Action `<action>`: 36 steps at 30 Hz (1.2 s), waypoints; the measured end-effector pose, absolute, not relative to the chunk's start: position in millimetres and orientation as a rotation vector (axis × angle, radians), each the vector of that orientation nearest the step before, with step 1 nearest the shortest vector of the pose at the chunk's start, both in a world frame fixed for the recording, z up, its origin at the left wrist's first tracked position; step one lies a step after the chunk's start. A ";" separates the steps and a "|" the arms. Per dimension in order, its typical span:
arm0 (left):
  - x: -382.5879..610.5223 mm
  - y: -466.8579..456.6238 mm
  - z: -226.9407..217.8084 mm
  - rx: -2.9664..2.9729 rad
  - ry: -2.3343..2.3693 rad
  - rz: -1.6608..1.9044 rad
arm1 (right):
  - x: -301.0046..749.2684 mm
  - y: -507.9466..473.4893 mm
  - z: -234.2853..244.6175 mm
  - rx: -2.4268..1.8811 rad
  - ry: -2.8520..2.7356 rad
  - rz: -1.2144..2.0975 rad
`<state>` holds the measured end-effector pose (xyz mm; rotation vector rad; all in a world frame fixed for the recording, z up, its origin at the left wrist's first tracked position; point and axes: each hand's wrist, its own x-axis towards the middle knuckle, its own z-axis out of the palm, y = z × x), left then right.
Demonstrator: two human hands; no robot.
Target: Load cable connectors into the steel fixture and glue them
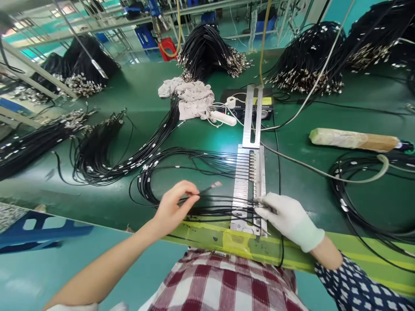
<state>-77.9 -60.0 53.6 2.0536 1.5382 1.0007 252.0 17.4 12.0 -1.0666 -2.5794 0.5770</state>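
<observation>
My bare left hand (177, 207) pinches a thin black cable (206, 190) between thumb and fingertips; its pale, pinkish end is blurred. My right hand (287, 216), in a white glove, is closed at the right side of a slotted metal fixture (240, 190). Something small, dark and metallic shows at its fingertips, but I cannot make out what. Several black cables lie across the fixture's slots, with small metal connectors (252, 166) lined up in its upper part. A looped bundle of black cables (146, 181) runs to the fixture from the left.
Behind the fixture sits a black control box (267, 103) with a white-handled tool (223, 118) and crumpled cloth (194, 96) nearby. Cable heaps (207, 49) lie along the green table's (136, 82) back. At the right are a tape-wrapped block (353, 140) and coiled cables (343, 194).
</observation>
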 end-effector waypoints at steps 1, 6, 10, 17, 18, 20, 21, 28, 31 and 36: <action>-71.3 -59.2 49.5 2.115 1.493 0.957 | 247.6 16.3 11.7 -1.025 -2.572 0.572; -52.6 -68.4 20.5 2.397 1.297 0.592 | 244.8 14.3 18.7 -0.880 -2.633 0.597; -83.4 -86.5 15.8 2.270 1.482 0.540 | 258.8 14.2 16.5 -0.902 -2.593 0.695; -125.7 -113.3 15.2 2.188 1.713 0.606 | 264.0 16.5 7.0 -1.000 -2.505 0.880; -126.2 -114.1 15.0 2.182 1.716 0.626 | 263.8 16.9 7.5 -1.000 -2.506 0.892; -127.3 -113.5 17.2 2.168 1.715 0.679 | 264.0 16.8 9.0 -0.995 -2.500 0.892; -128.5 -112.6 20.1 2.155 1.726 0.720 | 264.5 16.5 9.5 -0.995 -2.492 0.891; -144.9 -94.7 62.9 2.142 1.987 1.363 | 267.2 16.6 1.9 -1.041 -2.416 0.927; -146.9 -73.2 61.6 2.326 1.851 1.538 | 264.8 17.4 1.8 -1.033 -2.391 0.947; -151.7 -34.4 19.7 2.510 1.586 0.758 | 269.6 9.5 12.6 -0.973 -2.361 0.999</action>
